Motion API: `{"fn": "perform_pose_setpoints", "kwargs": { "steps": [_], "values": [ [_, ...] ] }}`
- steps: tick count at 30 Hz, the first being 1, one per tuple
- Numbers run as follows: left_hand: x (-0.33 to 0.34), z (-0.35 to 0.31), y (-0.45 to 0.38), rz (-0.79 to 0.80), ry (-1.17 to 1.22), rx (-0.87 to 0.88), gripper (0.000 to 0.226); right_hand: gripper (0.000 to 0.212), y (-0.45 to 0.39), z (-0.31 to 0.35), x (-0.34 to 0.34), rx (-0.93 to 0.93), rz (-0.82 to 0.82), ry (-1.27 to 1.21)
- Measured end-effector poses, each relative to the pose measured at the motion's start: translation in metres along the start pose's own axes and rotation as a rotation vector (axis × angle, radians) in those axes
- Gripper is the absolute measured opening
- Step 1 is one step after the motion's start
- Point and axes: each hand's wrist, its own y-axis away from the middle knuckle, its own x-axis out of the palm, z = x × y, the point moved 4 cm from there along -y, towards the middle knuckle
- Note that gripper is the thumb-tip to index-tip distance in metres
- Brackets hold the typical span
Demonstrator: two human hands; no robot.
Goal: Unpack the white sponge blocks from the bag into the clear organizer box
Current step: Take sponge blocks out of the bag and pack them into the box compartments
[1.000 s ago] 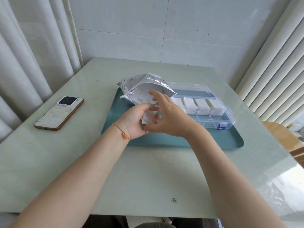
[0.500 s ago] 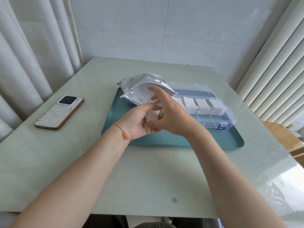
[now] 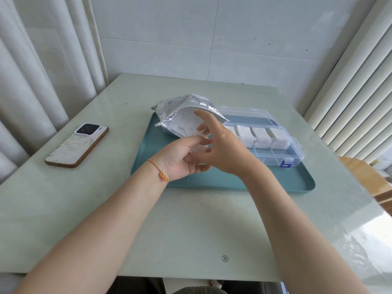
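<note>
A silver foil bag (image 3: 180,112) lies on its side at the back left of a teal tray (image 3: 233,180), its open mouth showing white sponge inside. My left hand (image 3: 180,161) is palm-up in front of the bag, with a white sponge block (image 3: 197,147) pinched between thumb and fingers. My right hand (image 3: 223,149) is over it with fingers spread; the index finger points up at the bag's mouth. The clear organizer box (image 3: 280,154) sits open on the tray's right side. Its back row holds several white sponge blocks (image 3: 261,135), and the front compartments look empty.
A phone (image 3: 77,145) lies face down on the pale green table (image 3: 191,225) to the left of the tray. A wooden chair (image 3: 364,177) stands at the table's right edge. Curtains hang on both sides, and a tiled wall is behind.
My right hand's fingers have spread and lifted toward the bag's mouth. The sponge in my left hand is now mostly hidden behind my right hand. Bag and box have stayed put.
</note>
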Motion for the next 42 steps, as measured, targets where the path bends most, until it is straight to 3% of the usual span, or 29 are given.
{"fn": "perform_pose_setpoints", "kwargs": {
  "steps": [8, 12, 15, 21, 25, 30, 32, 42],
  "values": [
    [-0.001, -0.001, 0.002, 0.02, -0.168, 0.013, 0.02, 0.099, 0.002, -0.001, -0.011, 0.085, 0.07, -0.059],
    [-0.001, -0.012, 0.001, 0.04, -0.118, 0.066, 0.03, 0.032, 0.0, -0.006, -0.038, 0.207, 0.046, -0.252],
    [0.009, -0.017, -0.003, 0.099, -0.157, 0.068, 0.031, 0.015, -0.002, -0.012, -0.047, 0.236, 0.089, -0.268],
    [0.031, -0.016, -0.015, 0.129, -0.149, 0.033, 0.012, 0.014, 0.001, -0.015, -0.065, 0.259, 0.081, -0.304],
    [0.036, -0.015, -0.028, 0.087, -0.055, -0.009, 0.006, 0.014, 0.004, -0.02, -0.077, 0.242, -0.02, -0.257],
    [0.044, -0.018, -0.038, 0.013, 0.027, 0.023, 0.009, 0.067, 0.009, -0.017, -0.071, 0.139, 0.103, -0.066],
    [0.05, -0.019, -0.041, 0.013, 0.031, 0.03, 0.011, 0.077, 0.01, -0.014, -0.065, 0.084, 0.11, 0.031],
    [0.059, -0.015, -0.043, 0.056, -0.084, 0.035, 0.015, 0.049, 0.009, -0.012, -0.071, 0.035, -0.033, 0.142]
  ]
}}
